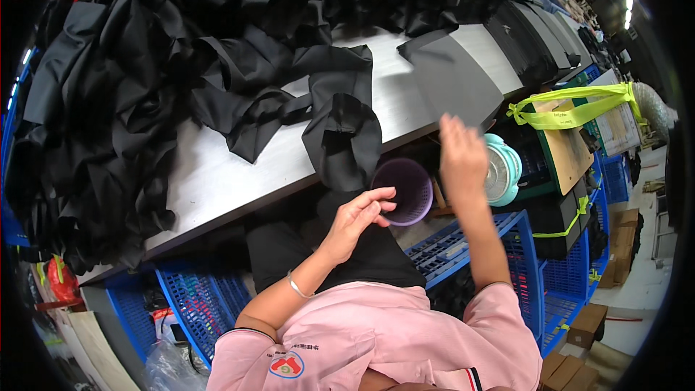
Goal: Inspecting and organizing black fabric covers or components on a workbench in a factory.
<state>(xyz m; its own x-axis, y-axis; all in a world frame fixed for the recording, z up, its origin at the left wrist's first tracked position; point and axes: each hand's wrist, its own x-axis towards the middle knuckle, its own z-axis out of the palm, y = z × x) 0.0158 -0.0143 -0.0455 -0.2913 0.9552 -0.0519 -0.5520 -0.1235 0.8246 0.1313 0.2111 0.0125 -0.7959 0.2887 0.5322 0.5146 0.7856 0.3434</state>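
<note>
My left hand point(358, 219) hovers at the rim of a purple plastic basket point(400, 182), above my lap. Its fingers are loosely bent with small gaps, and I see nothing held in them. My right hand point(463, 158) is raised at the table's near edge, beside a flat grey panel point(457, 76) with a dark end. Motion blurs its fingers, so whether they grip the panel cannot be made out. Left of the panel, a folded black fabric piece point(344, 130) hangs over the table edge.
Heaped black fabric point(108, 94) covers the left and far side of the pale table point(210, 181). A turquoise round fan point(503, 170) stands right of my right hand. Blue crates point(203, 300) flank my legs. Yellow-green straps point(579, 108) cross a stack at right.
</note>
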